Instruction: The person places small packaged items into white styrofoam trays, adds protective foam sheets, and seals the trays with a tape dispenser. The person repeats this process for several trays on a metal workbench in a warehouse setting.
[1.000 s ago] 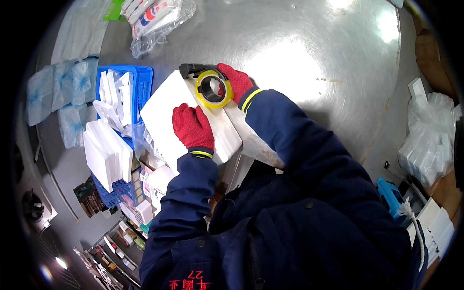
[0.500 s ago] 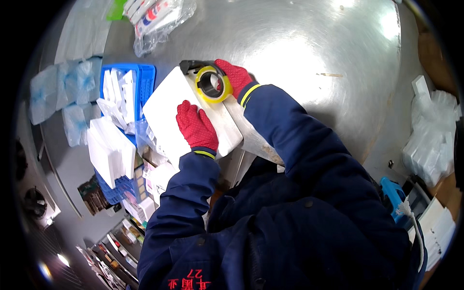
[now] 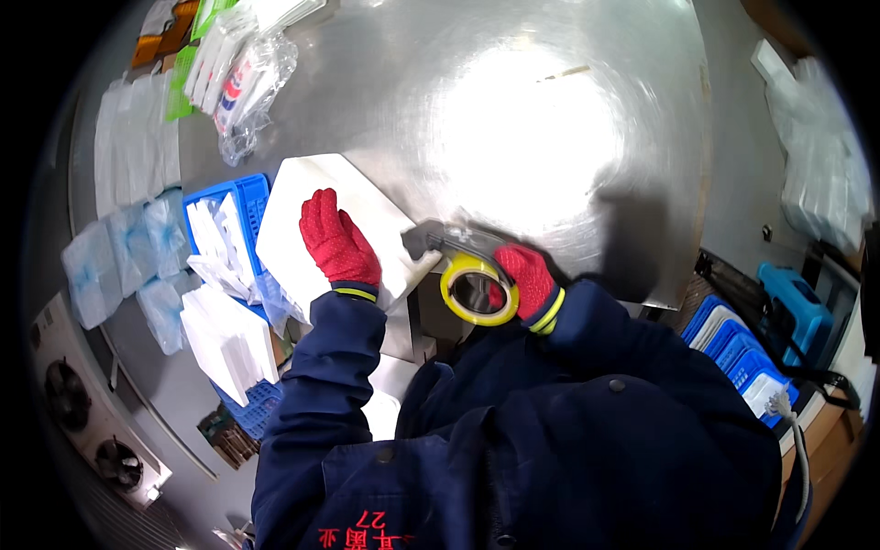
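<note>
Left hand (image 3: 339,243) pressing flat on the box (image 3: 376,206), red-gloved fingers lying straight and near together, thumb slightly apart, nothing being gripped. Right hand (image 3: 524,280) closing round the dispenser (image 3: 467,240), with what looks like the thumb poking into the middle of the yellow roll (image 3: 449,286).

Change: the dispenser is no longer sitting at the box's far side; it is now hanging at the near right corner, closer to the body. Left fingers, curled a second ago, are now stretching out. Judging by that, the tool's working end is coming to the near end of the box while the left hand is steadying the top.

Position: the box is lying right under the left fingers, touching; the dispenser's dark head is meeting or overlapping its corner, contact can't be told. The roll is hanging just past the box, over the table's near edge. No loose strip is showing clearly.

Further out: the blue crate (image 3: 261,197) is standing left of the box, holding white pieces; white sheets (image 3: 225,339) are leaning nearer the body. Steel table (image 3: 367,101) is running under the box, a clear bag (image 3: 243,101) lying at far left. Blue trays (image 3: 733,353) are sitting off right.
</note>
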{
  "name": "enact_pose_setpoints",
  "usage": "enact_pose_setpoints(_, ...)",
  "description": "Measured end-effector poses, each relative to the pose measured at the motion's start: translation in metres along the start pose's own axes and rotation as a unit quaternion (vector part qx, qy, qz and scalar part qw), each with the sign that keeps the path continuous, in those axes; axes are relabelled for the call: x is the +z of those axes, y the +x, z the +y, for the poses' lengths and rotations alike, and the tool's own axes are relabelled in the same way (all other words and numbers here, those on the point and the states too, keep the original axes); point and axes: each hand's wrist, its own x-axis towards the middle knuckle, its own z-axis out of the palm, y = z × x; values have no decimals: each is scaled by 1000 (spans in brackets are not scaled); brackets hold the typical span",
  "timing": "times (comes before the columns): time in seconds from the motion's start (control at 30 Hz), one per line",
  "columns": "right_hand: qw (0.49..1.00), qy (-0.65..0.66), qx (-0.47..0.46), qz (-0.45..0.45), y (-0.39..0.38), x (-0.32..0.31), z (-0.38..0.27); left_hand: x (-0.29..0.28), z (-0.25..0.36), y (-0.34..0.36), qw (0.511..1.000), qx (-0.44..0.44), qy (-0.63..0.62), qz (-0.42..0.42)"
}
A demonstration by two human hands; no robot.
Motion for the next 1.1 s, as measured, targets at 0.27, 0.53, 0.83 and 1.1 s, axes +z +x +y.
enact_pose_setpoints(0.27, 995, 90, 36, 11, -63, 17, 0, -2, -1, 4, 997, 65, -31, -26)
enact_pose_setpoints(0.53, 986, 111, 125, -20, -69, 30, 4, -6, -1, 12, 989, 106, -73, -73)
enact_pose_setpoints(0.83, 879, 319, 354, 22, -65, 26, -17, 7, -70, 69, 949, 236, -156, -135)
enact_pose_setpoints(1.1, 806, 427, 405, 67, -80, 40, -7, 46, -137, 106, 982, 75, 8, -175)
